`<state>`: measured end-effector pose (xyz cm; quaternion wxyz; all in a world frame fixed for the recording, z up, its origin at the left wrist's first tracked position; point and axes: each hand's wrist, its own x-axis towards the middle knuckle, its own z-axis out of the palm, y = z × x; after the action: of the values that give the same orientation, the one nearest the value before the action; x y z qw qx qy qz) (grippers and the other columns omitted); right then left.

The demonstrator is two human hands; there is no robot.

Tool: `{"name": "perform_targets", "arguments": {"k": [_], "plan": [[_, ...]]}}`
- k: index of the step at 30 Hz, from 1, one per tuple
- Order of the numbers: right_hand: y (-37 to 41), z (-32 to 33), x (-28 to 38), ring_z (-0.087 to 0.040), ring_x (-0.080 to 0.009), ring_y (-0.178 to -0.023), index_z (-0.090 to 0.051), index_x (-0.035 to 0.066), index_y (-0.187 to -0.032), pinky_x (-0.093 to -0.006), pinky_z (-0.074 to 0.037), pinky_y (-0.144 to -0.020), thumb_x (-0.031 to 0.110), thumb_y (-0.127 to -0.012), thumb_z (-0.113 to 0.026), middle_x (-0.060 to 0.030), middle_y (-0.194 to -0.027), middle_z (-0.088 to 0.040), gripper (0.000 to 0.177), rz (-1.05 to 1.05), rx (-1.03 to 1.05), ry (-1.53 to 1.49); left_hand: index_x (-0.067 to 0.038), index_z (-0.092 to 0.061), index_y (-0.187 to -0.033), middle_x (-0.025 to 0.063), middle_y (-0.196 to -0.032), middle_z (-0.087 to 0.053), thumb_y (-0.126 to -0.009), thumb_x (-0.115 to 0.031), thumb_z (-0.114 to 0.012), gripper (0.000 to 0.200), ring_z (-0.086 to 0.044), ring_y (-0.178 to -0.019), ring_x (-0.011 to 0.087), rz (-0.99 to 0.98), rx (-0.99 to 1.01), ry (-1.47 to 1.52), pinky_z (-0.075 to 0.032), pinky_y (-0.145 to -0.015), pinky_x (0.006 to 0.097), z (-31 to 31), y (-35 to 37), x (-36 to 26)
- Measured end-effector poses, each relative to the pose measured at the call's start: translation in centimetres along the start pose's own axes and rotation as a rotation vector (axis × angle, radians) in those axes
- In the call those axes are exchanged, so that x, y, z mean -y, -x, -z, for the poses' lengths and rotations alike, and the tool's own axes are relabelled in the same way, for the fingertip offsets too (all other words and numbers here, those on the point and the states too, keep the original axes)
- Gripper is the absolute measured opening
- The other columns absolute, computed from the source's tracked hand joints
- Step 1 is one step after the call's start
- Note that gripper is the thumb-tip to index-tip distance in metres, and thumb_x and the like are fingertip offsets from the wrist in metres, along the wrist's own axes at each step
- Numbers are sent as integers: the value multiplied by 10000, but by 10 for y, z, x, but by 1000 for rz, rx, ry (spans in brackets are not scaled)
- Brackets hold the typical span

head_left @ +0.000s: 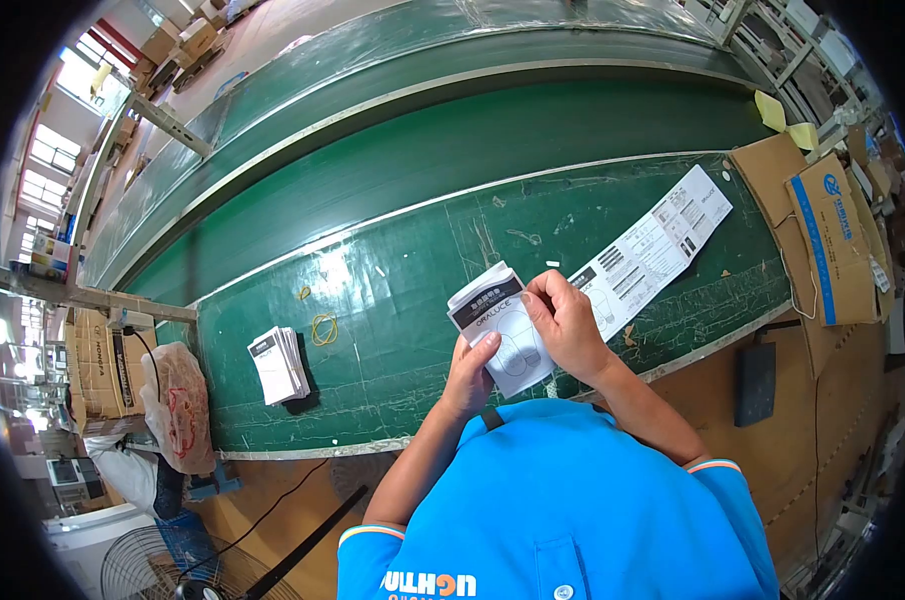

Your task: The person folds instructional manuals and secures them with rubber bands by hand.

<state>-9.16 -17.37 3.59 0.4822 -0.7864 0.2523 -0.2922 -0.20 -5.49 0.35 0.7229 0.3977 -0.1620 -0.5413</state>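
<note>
Leaflets, in hand: small pack [519, 352], held just above the near edge of the table [403, 385]; dark title band at top, "ORALUCE" and an outline drawing beneath.
Left hand [470, 372]: closed on the pack's lower left side, thumb on the front face.
Right hand [570, 328]: narrow, thumb and bent fingers pinching at the pack's right edge.
Sheet, unfolded: one long printed strip [663, 238], running toward the table's right end; its near end partly hidden behind the right hand, contact cannot be told.
Leaflets, stacked: one pile [276, 368], slightly fanned, on the table's left part, well apart from both hands.
Bands: yellow loops [314, 331] just beyond the pile, a smaller piece [304, 293] near them.
Belt: green [453, 135], beyond the table.
Carton: brown with blue stripe [839, 240], at the right end.
Bag: translucent plastic, red print [181, 415], at the left end.
</note>
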Motion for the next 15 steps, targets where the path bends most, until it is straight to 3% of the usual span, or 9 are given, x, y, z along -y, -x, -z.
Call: {"name": "perform_targets", "arguments": {"k": [2, 4, 7, 15], "plan": [[-1, 0, 2, -548, -252, -625, -475, -1, -801, -339, -426, -557, 75, -802, -542, -130, -701, -543, 101, -20, 14, -6, -15, -335, -1243, 137, -1153, -466, -775, -340, -547, 608, -470, -1070, 231, 19, 20, 42, -378, -906, 360, -3, 2, -4], [-1, -1, 3, -551, -258, -624, -474, 2, -802, -341, -428, -556, 76, -804, -538, -130, -699, -546, 98, -7, 7, 13, -12, -348, -1234, 147, -1165, -473, -745, -422, -529, 663, -487, -1062, 272, 107, 14, 135, -380, -910, 412, -6, 5, -8], [1, -3, 3, -556, -268, -624, -474, 9, -802, -344, -432, -554, 82, -808, -534, -131, -695, -550, 95, 18, -9, 63, -25, -328, -1251, 133, -1186, -453, -764, -420, -521, 656, -466, -1088, 251, 142, 102, 256, -362, -929, 400, -4, 4, -14], [0, -1, 3, -559, -274, -608, -476, 24, -805, -351, -431, -541, 101, -805, -545, -119, -689, -555, 104, -36, -28, 74, -29, -353, -1231, 131, -1153, -474, -832, -396, -465, 554, -483, -1063, 245, 185, 1, 198, -388, -904, 394, -12, 0, -4]]}}
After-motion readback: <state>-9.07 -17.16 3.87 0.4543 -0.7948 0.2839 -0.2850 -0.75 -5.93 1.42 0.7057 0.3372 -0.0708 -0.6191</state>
